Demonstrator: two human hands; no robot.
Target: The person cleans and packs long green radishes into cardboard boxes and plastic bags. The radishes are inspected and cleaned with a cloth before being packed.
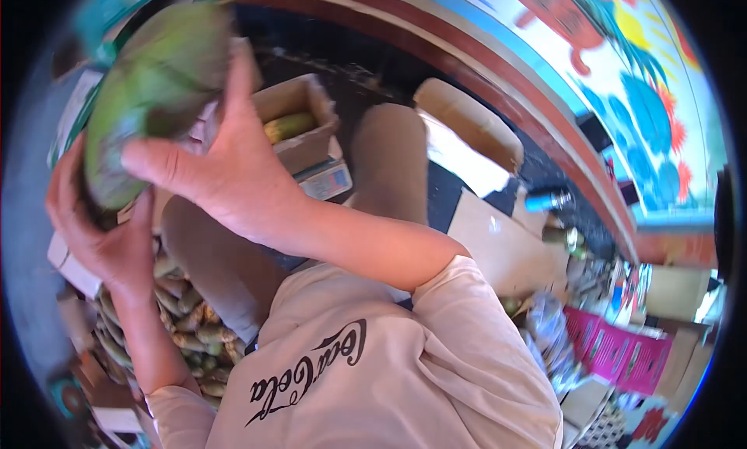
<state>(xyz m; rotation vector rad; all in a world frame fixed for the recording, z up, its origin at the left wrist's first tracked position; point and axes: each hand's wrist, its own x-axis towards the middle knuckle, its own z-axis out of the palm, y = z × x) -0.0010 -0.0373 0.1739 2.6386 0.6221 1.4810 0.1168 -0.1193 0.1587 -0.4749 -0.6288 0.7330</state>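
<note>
A large green oblong piece of produce (156,83) with brownish patches is held up at the upper left, close to the camera. It is blurred, and I cannot make out its exact kind. My left hand (101,239) cups its lower end, with the fingers partly hidden behind it. My right hand (233,165) grips its right side, thumb across the near face. Below my left arm lies a pile of long greenish-brown and yellow produce (191,320). Beyond my right hand, a cardboard box (323,99) contains a yellow-green oblong piece (289,128).
An open carton (475,126) stands beyond my knee (389,153). Flat cardboard (506,243) lies to the right, near a blue can-like object (547,200). Plastic bags (548,324) and a pink printed box (615,352) are at the lower right. A painted wall (622,75) rises at the upper right.
</note>
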